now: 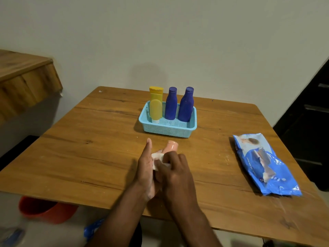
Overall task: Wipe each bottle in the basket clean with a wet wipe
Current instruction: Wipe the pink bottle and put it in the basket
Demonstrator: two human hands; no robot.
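A pink bottle [170,146] lies between my hands above the table's near middle, its cap end pointing away from me. My left hand [146,168] cradles the bottle from the left. My right hand [175,168] presses a white wet wipe [157,159] against its body. Behind them stands a light blue basket [169,128]. In it are a yellow tube [156,104] standing on its cap and two dark blue bottles [171,104] [186,105], upright side by side.
A blue wet-wipe pack [265,164] lies on the wooden table [89,148] at the right. A wooden shelf [23,81] juts out at the left. A red bucket [44,209] sits on the floor under the table's left edge. Dark furniture stands at the right.
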